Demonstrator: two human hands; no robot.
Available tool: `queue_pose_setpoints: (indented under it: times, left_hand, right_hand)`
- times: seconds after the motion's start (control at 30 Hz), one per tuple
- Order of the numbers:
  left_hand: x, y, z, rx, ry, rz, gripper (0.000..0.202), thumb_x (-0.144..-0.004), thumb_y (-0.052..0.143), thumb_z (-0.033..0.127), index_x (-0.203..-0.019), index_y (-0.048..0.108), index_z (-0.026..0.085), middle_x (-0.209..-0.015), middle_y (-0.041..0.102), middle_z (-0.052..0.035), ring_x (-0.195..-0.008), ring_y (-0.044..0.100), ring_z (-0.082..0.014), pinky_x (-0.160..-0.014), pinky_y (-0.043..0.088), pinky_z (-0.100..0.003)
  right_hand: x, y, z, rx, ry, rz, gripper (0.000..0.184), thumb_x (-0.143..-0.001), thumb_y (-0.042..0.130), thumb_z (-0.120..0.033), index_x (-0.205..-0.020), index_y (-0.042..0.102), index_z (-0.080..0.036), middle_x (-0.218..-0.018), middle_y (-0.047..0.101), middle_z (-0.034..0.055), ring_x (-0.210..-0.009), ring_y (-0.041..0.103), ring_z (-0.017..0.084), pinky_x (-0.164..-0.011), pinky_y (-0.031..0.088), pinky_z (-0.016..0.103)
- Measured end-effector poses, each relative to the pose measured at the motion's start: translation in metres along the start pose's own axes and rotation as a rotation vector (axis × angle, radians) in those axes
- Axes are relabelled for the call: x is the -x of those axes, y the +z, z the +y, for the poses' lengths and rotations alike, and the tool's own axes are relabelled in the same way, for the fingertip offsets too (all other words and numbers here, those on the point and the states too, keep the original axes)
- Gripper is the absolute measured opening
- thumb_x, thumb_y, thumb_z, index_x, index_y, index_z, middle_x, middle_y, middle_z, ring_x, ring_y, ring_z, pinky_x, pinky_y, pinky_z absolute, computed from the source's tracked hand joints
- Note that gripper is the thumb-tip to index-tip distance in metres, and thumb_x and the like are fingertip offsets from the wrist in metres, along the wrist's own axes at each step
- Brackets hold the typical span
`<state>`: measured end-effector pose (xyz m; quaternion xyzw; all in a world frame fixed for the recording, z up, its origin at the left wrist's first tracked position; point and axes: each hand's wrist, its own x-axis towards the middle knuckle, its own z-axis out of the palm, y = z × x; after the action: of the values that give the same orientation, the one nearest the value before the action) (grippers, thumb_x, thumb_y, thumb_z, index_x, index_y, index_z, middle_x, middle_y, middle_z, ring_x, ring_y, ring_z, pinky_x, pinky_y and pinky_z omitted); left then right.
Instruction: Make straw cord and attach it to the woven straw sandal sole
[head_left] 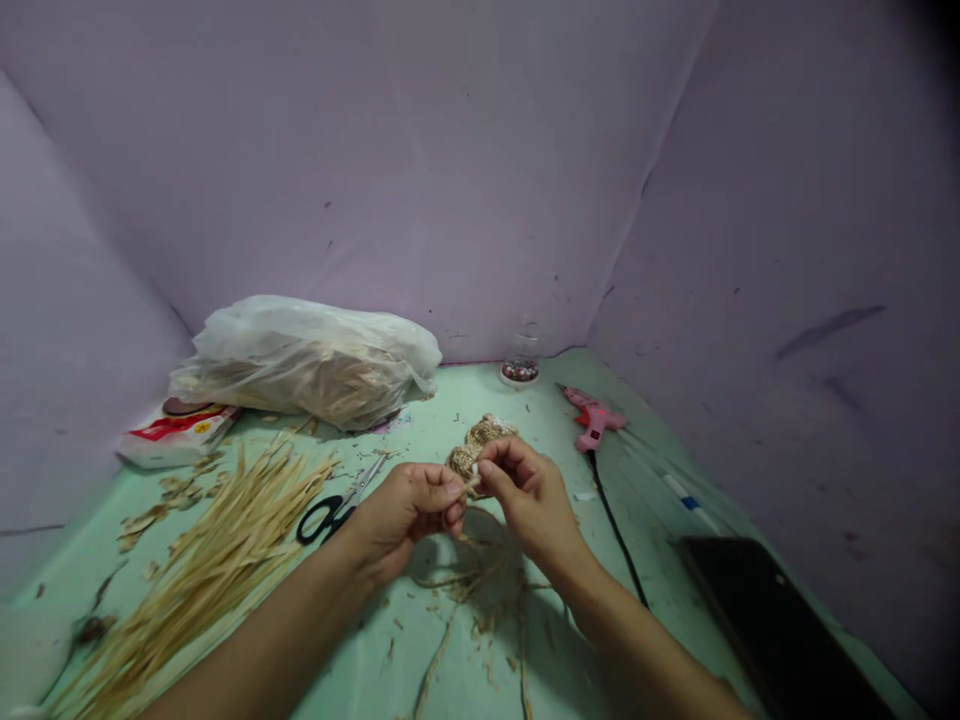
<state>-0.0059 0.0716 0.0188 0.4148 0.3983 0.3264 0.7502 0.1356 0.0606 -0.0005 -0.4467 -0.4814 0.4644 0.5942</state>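
Close together over the middle of the table, my left hand and my right hand both have their fingers pinched. A short piece of tan braided cord runs between the fingertips, gripped from both sides. Something small and white shows at my right fingertips; I cannot make out what it is. Just behind the hands lies a coiled bundle of braided cord, partly hidden by them. Loose strands of cord trail on the table below.
Scissors and dried straw strips lie left. Behind are a filled plastic bag, a box and a clear container. Right are a pink glue gun with its black cable, glue sticks and a dark flat object.
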Motion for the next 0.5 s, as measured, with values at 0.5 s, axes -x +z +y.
queue_pose_setpoints:
  times: [0.5]
  left_hand:
    - [-0.001, -0.011, 0.016, -0.069, 0.105, 0.266, 0.020, -0.056, 0.068, 0.026, -0.054, 0.054, 0.012, -0.050, 0.054, 0.0010, -0.048, 0.048, -0.0080, -0.053, 0.038, -0.021]
  right_hand:
    - [-0.016, -0.041, -0.040, 0.408, 0.046, 0.192, 0.013, -0.061, 0.064, -0.029, -0.060, 0.059, -0.017, -0.051, 0.054, -0.0015, -0.048, 0.046, 0.011, -0.046, 0.035, 0.024]
